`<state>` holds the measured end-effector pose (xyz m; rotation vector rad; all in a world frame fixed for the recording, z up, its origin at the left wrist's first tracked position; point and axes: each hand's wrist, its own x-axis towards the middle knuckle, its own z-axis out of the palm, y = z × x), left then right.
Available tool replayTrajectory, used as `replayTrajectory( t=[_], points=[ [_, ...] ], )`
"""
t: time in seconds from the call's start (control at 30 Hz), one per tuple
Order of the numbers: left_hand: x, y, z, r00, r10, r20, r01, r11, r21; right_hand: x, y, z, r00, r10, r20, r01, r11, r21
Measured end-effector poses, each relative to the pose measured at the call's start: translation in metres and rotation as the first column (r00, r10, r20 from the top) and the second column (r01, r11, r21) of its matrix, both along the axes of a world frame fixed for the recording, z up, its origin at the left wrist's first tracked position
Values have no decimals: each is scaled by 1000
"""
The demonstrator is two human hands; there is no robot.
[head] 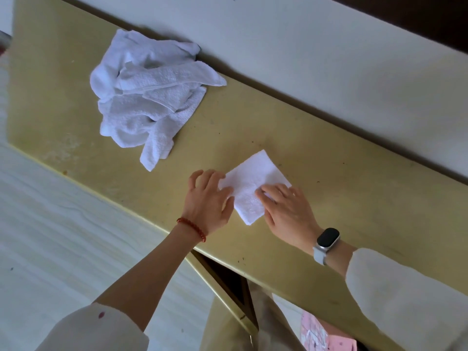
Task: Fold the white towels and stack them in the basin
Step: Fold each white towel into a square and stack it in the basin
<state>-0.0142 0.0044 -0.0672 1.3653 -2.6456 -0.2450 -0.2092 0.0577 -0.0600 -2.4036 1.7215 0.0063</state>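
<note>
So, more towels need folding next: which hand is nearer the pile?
Left. The left hand lies just below-right of the pile; the right hand is farther right, across the folded towel.

yellow tabletop runs diagonally across frame, pale wall upper right, pink patterned item bottom centre-right, light floor left

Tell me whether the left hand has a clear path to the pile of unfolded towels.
Probably yes. The left hand rests at the folded towel's edge, and only bare yellow tabletop lies between it and the pile of unfolded towels. Nothing blocks the way.
</note>
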Motion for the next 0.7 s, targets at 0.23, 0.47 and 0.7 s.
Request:
replayTrajectory(
  t=[0.23, 0.47, 0.7],
  points=[
    [-40, 27, 4, 964, -256, -66, 263, 955, 140, -33, -45, 2, 988, -5, -152, 37, 977, 210],
    [-56, -4, 3, 971, 181, -158, -148, 969, 200, -32, -21, 1, 674, -662, 328, 626, 748, 220],
    [-49, -17, -9, 985, 147, 96, -170, 932, 321, -12, 7, -2, 50, -938, 344, 730, 270, 628]
  ],
)
